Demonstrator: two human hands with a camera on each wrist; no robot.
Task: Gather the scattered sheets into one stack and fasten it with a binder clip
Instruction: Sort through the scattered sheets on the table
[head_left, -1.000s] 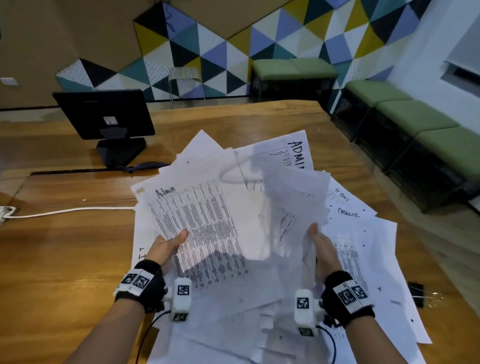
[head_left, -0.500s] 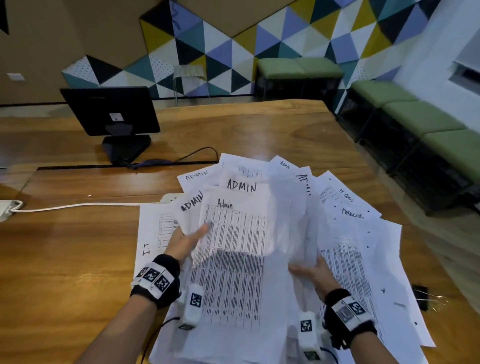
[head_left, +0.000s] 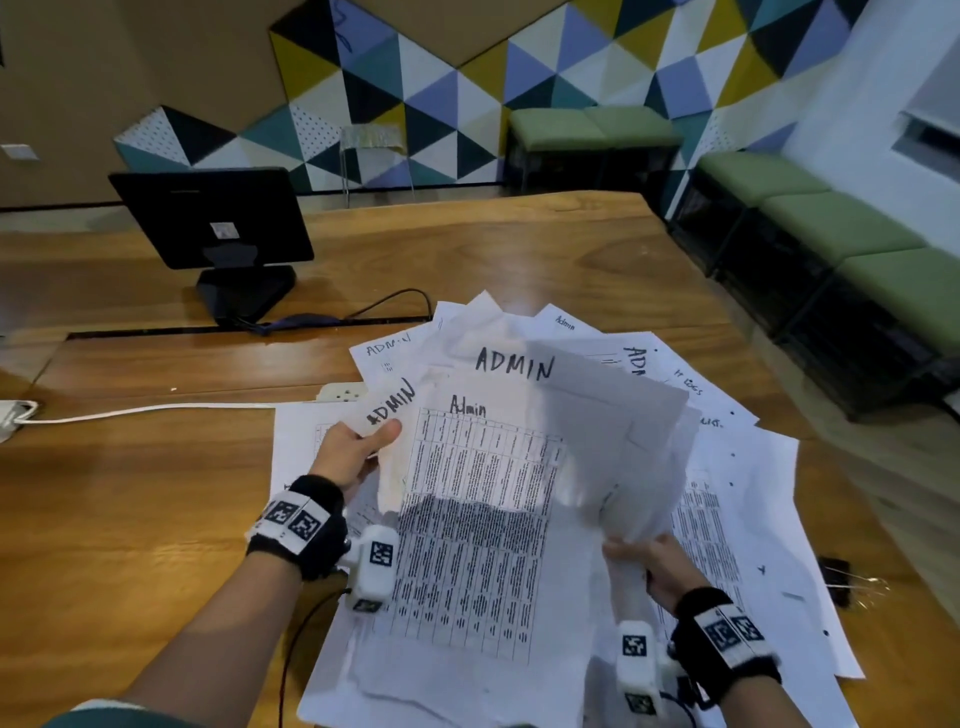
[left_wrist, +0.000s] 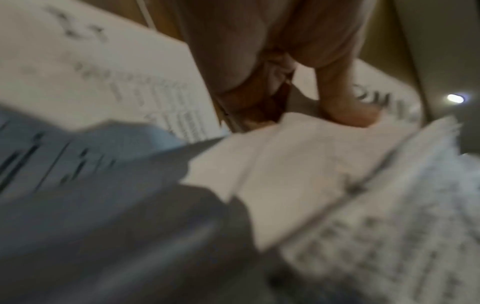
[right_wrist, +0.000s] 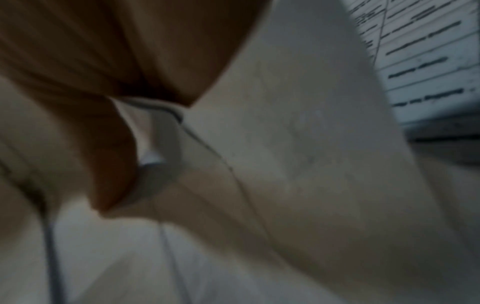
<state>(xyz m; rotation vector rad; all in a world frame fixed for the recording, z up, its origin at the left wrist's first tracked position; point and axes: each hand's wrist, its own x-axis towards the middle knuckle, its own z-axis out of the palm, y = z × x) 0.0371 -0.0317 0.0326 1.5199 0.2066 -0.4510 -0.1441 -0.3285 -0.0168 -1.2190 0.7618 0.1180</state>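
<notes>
The left hand (head_left: 349, 453) pinches the left edge of a fan of sheets (head_left: 483, 467), thumb lying on top by a corner marked "ADMIN"; in the left wrist view the thumb (left_wrist: 345, 98) presses down on the paper, the other fingers hidden beneath. The right hand (head_left: 658, 566) grips the lower right corner of the same bunch, fingers curled round the edge; the right wrist view is blurred, showing only paper folded against the palm (right_wrist: 78, 82). The held sheets are raised off the worktop (head_left: 130, 509) and tilted toward the camera, the top one a printed table headed "Admin". More sheets lie loose underneath, spread across the worktop to the right and back, several marked "ADMIN" by hand. A black clip (head_left: 837, 574) lies on the worktop just beyond the right edge of the papers, apart from both hands. Farther back stand a monitor (head_left: 213, 218) and a white cable (head_left: 140, 413) running left.
</notes>
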